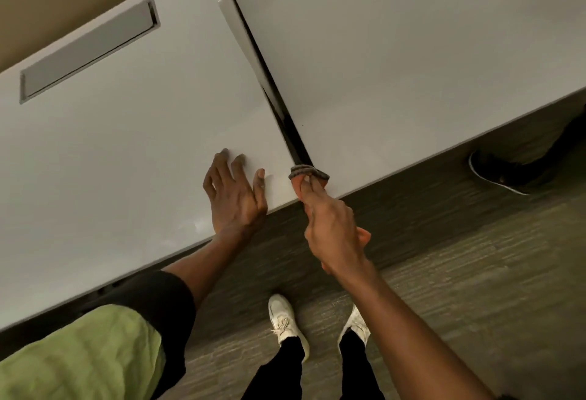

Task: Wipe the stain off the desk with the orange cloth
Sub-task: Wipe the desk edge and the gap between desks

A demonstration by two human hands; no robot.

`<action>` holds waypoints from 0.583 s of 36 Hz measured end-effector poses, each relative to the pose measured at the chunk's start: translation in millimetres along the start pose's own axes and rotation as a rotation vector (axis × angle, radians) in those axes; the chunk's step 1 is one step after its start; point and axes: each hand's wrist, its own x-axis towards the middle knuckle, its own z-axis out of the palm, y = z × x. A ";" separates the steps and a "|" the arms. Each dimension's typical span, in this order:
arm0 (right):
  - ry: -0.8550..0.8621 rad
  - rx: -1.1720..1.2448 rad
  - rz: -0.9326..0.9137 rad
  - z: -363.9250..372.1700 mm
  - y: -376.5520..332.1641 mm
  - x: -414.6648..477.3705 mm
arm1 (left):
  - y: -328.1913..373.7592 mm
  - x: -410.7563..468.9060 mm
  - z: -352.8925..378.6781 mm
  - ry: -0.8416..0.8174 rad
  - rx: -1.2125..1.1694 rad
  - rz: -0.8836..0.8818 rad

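My right hand grips the orange cloth, its grey-edged bunched end pressed at the near end of the dark gap between two white desks. A dark smear runs along that gap, just beyond the cloth. My left hand rests flat on the left desk near its front edge, fingers spread and holding nothing. The right desk lies on the other side of the gap.
A grey cable-tray lid is set into the left desk near its back edge. My two white shoes stand on the grey carpet. Another person's dark shoe shows under the right desk.
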 end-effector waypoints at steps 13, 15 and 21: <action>0.158 0.032 0.302 40.6 -51.2 -24.0 | -1.7 -1.3 -11.8 -0.022 -0.009 -0.029; 0.174 0.024 0.325 44.4 -54.4 -23.2 | -7.7 -3.5 -16.5 -0.008 -0.024 -0.032; 0.207 -0.047 0.386 58.1 -70.2 -19.3 | -69.6 -27.2 -33.1 0.025 -0.030 -0.046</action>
